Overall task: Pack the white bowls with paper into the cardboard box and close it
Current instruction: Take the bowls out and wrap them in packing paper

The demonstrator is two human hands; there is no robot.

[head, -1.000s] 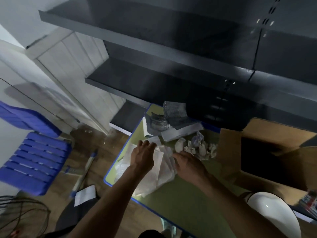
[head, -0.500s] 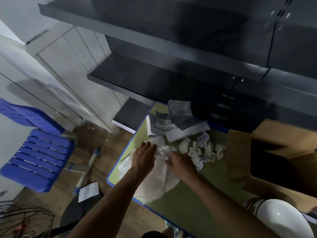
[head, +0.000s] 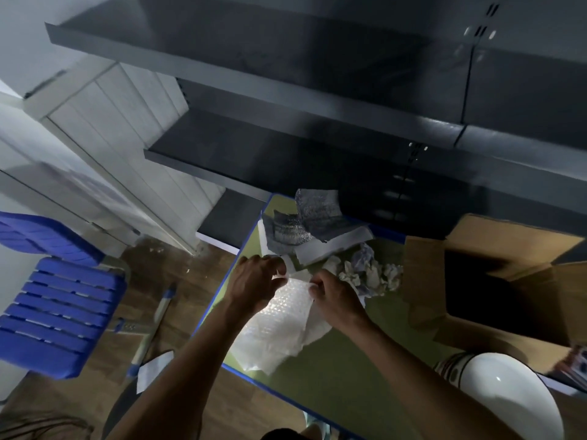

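On the table (head: 336,373), left hand (head: 254,282) and right hand (head: 338,301) each pinch the far edge of the wrapping sheet (head: 279,322), which spreads beneath their wrists.

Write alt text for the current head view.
The left hand and right hand pinch the far edge of a bubble wrap sheet lying on a green table. Crumpled paper lies just beyond, with an open cardboard box to the right and a white bowl nearer the camera.
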